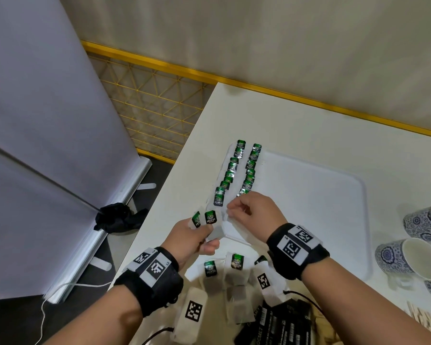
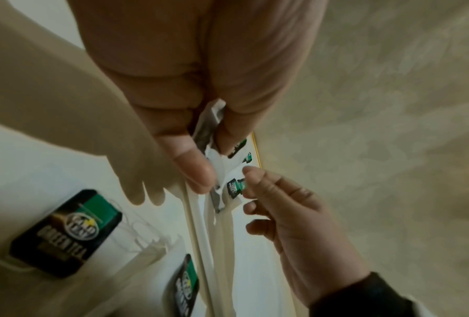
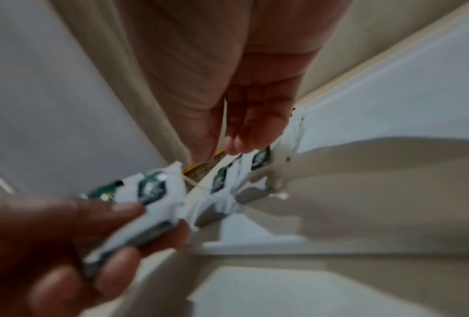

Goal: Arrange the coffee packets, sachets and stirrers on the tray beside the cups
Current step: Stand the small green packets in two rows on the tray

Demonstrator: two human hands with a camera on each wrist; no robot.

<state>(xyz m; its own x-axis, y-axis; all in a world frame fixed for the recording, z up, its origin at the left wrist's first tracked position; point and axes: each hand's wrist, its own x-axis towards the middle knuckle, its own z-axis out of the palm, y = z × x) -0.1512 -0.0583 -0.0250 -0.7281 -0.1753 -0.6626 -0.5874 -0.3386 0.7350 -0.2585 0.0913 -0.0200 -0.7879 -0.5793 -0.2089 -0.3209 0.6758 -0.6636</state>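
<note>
A white tray (image 1: 309, 195) lies on the white table, with two rows of green-tagged tea sachets (image 1: 237, 170) along its left end. Just before the tray's near left corner, my left hand (image 1: 192, 235) pinches a small stack of tea sachets (image 1: 210, 217) between thumb and fingers; the wrist view shows the same stack (image 2: 206, 128). My right hand (image 1: 249, 210) hovers over the near end of the rows. Its thumb and fingers are relaxed and apart (image 3: 222, 148), with the fingertips at the nearest sachet (image 3: 260, 158). Nothing shows between them.
More loose tea sachets (image 1: 237, 262) and black coffee packets (image 1: 284, 319) lie on the table under my wrists. Blue-patterned cups (image 1: 408, 255) stand right of the tray, with wooden stirrers (image 1: 426, 317) in front of them. The table's left edge drops off beside my left hand.
</note>
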